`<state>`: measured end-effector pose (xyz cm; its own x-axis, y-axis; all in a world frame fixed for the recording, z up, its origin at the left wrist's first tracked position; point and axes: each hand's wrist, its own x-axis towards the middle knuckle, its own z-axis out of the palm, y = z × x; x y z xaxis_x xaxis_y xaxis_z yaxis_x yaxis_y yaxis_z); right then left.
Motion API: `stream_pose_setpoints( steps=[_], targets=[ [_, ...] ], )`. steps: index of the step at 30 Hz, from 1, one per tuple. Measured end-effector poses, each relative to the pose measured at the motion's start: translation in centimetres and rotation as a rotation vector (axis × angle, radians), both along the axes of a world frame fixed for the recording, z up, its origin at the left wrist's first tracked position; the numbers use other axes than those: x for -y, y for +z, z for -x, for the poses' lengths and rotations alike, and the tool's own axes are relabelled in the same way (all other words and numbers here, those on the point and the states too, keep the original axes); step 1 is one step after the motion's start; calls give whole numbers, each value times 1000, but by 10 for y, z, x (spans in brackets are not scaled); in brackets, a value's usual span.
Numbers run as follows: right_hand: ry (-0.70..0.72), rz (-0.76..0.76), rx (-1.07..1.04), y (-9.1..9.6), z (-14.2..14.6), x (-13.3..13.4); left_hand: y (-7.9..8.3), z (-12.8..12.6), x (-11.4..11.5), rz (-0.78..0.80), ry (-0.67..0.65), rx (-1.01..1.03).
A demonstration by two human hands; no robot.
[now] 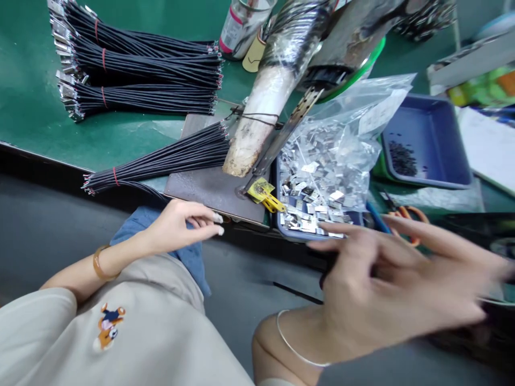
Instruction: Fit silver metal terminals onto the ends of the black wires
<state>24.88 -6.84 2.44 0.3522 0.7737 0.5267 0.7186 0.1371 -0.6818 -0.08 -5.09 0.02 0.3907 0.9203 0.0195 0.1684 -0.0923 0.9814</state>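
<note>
My left hand point(183, 225) rests at the bench's front edge, just below a dark metal plate point(209, 187). Its fingers are bent together, and a thin black wire from the nearest wire bundle point(161, 161) leads in under it. What the fingers hold is hidden. My right hand point(386, 289) hovers low on the right, blurred, fingers spread and empty. It sits just in front of a blue tray point(298, 233) holding a clear bag of small metal shells point(330, 155). A yellow part point(263, 193) sits at the foot of a wrapped lever tool point(261, 118).
Several tied bundles of black wires with metal ends point(140, 69) lie on the green mat at the back left. A second blue tray point(426, 139) with small dark parts stands at the right. Orange-handled scissors point(410, 214) lie beside it. A bottle point(241, 24) stands at the back.
</note>
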Motion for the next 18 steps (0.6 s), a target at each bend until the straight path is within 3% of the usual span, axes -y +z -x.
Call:
stream_pose_setpoints(
  steps=[3,5,7,10,12,18],
  targets=[
    [-22,173,296,-6,-14,-15,-2,5,-17,-259,206,-37],
    [-58,293,370,-14,-24,-30,0,7,-35,-507,292,-214],
    [-71,424,401,-19,-29,-44,3,5,-54,-646,328,-475],
    [-26,595,508,-16,-25,-59,6,-2,-73,-634,249,-795],
    [15,680,612,-8,-17,-63,5,-6,-76,-620,163,-901],
    [19,816,970,6,-1,-68,-10,0,-59,-763,1,-868]
  ],
)
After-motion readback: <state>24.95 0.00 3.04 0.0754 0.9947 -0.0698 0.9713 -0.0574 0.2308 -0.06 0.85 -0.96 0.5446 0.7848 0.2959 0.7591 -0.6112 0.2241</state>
